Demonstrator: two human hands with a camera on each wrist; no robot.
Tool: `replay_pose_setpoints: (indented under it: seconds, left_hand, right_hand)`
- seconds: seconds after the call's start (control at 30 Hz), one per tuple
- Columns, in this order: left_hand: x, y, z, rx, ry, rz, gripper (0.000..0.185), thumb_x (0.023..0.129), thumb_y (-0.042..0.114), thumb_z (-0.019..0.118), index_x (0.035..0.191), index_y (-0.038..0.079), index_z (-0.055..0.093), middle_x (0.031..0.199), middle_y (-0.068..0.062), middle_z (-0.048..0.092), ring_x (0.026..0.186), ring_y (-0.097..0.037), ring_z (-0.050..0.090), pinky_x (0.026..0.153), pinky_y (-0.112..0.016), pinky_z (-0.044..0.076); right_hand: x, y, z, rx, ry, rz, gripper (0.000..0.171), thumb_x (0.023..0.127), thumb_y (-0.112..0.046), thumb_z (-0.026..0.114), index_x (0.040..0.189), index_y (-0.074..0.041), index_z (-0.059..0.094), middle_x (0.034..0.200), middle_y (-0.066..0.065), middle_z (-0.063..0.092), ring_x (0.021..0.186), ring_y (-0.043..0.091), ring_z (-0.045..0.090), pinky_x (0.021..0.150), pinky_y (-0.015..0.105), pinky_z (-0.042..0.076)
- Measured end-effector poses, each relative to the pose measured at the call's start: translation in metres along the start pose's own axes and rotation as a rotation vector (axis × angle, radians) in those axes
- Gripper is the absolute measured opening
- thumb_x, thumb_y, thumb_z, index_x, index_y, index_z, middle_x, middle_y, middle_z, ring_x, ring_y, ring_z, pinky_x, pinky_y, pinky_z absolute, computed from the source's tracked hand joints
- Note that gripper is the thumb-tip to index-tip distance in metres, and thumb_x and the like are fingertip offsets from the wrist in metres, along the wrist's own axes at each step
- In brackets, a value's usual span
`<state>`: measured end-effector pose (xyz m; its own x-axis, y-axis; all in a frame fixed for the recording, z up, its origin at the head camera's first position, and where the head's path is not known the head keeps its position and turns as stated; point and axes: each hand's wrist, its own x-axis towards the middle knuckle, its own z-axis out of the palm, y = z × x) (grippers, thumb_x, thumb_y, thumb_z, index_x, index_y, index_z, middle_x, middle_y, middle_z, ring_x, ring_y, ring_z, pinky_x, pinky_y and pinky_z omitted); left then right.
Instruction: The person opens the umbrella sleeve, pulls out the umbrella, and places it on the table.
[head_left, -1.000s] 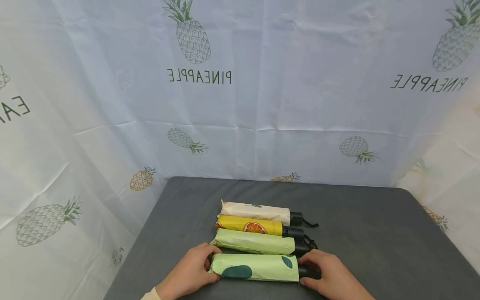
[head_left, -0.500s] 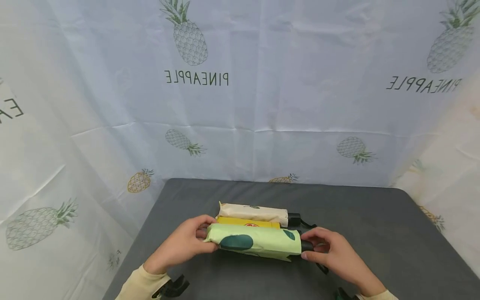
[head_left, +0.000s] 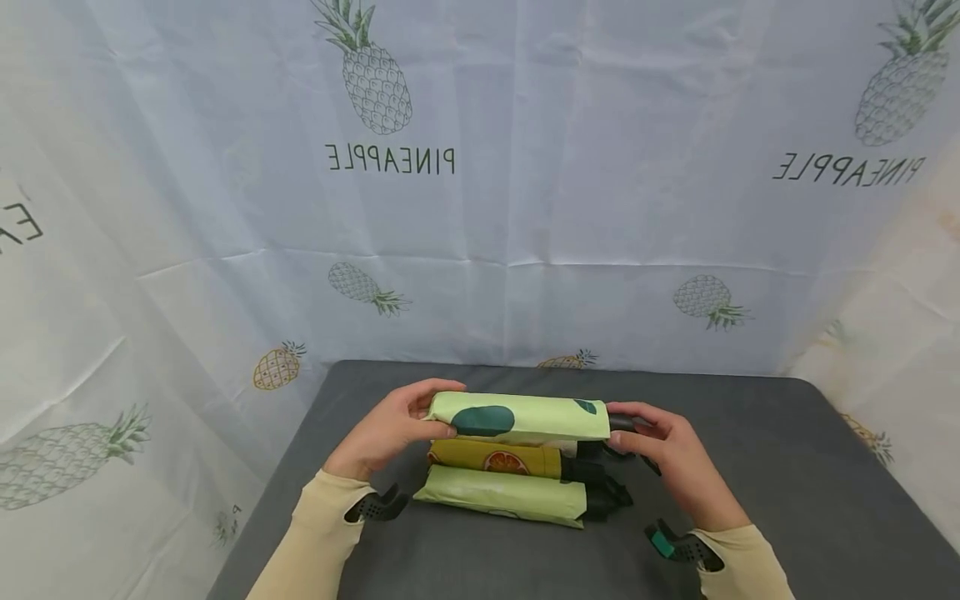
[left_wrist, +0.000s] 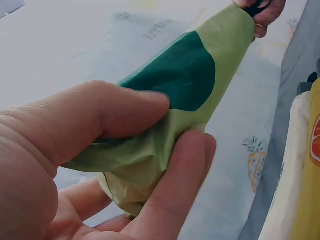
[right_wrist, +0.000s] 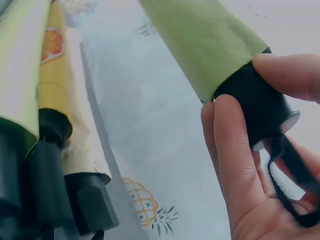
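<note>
Between my two hands is a folded umbrella (head_left: 525, 417) in a light green sleeve with dark green leaf shapes, held level above the other umbrellas. My left hand (head_left: 401, 429) pinches the sleeve's closed end, thumb on one side and fingers on the other in the left wrist view. At the opposite end my right hand (head_left: 667, 442) grips the black handle (right_wrist: 255, 105), whose wrist strap (right_wrist: 295, 185) hangs loose. Below lie a yellow umbrella (head_left: 480, 456) with an orange-slice print and a second light green umbrella (head_left: 502, 496). A cream umbrella (right_wrist: 87, 120) is mostly hidden in the head view.
The three umbrellas lie side by side on a dark grey table (head_left: 750, 467), black handles toward the right. White cloth (head_left: 570, 208) printed with pineapples hangs behind the table and along both sides.
Both hands have lifted the leaf-print green umbrella from the front of the row and carried it up and away, over the cream one. The other umbrellas stay on the table.
</note>
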<state>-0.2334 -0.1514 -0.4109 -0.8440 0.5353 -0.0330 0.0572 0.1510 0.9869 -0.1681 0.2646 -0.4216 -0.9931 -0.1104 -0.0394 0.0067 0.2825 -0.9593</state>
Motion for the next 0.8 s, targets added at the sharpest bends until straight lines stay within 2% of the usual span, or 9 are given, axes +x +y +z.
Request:
replay_pose_setpoints:
  seconds: [0.1,0.2,0.3,0.53,0.8]
  left_hand:
    - [0.009,0.001,0.0,-0.03,-0.01,0.0,0.068,0.093,0.013,0.086,0.155,0.016,0.059,0.14,-0.009,0.068,0.118,-0.024,0.069,0.098,-0.043,0.063]
    - [0.014,0.002,0.0,-0.041,-0.011,0.009,0.068,0.093,0.015,0.086,0.155,0.013,0.059,0.137,-0.01,0.07,0.115,-0.023,0.07,0.095,-0.038,0.063]
    - [0.016,0.001,0.001,-0.04,-0.003,0.007,0.067,0.094,0.017,0.086,0.155,0.014,0.059,0.137,-0.009,0.07,0.114,-0.022,0.071,0.095,-0.039,0.063]
    - [0.018,-0.008,0.007,-0.015,0.005,-0.007,0.063,0.097,0.024,0.084,0.154,0.019,0.06,0.138,-0.01,0.07,0.113,-0.023,0.072,0.104,-0.056,0.062]
    - [0.014,-0.003,0.008,-0.065,0.005,0.01,0.058,0.098,0.02,0.082,0.152,0.017,0.062,0.141,-0.014,0.067,0.115,-0.027,0.075,0.108,-0.057,0.061]
  right_hand:
    - [0.002,0.001,-0.002,0.048,0.002,-0.024,0.055,0.106,-0.023,0.071,0.156,-0.006,0.056,0.129,-0.008,0.074,0.126,0.024,0.069,0.101,0.032,0.061]
    - [0.003,0.002,-0.003,0.086,0.002,-0.046,0.054,0.108,-0.021,0.069,0.157,-0.003,0.054,0.118,-0.012,0.077,0.111,0.015,0.072,0.095,0.025,0.06]
    - [0.004,0.002,-0.003,0.095,-0.001,-0.072,0.054,0.109,-0.022,0.067,0.157,-0.001,0.052,0.119,-0.012,0.076,0.11,0.01,0.072,0.095,0.024,0.061]
    - [0.006,0.005,-0.006,0.093,0.011,-0.12,0.051,0.11,-0.018,0.066,0.155,0.002,0.053,0.123,-0.014,0.075,0.11,0.007,0.072,0.094,0.019,0.06]
    - [0.003,-0.001,-0.012,0.055,0.028,-0.098,0.052,0.11,-0.027,0.067,0.154,-0.001,0.057,0.121,-0.014,0.074,0.106,0.008,0.071,0.092,0.022,0.061]
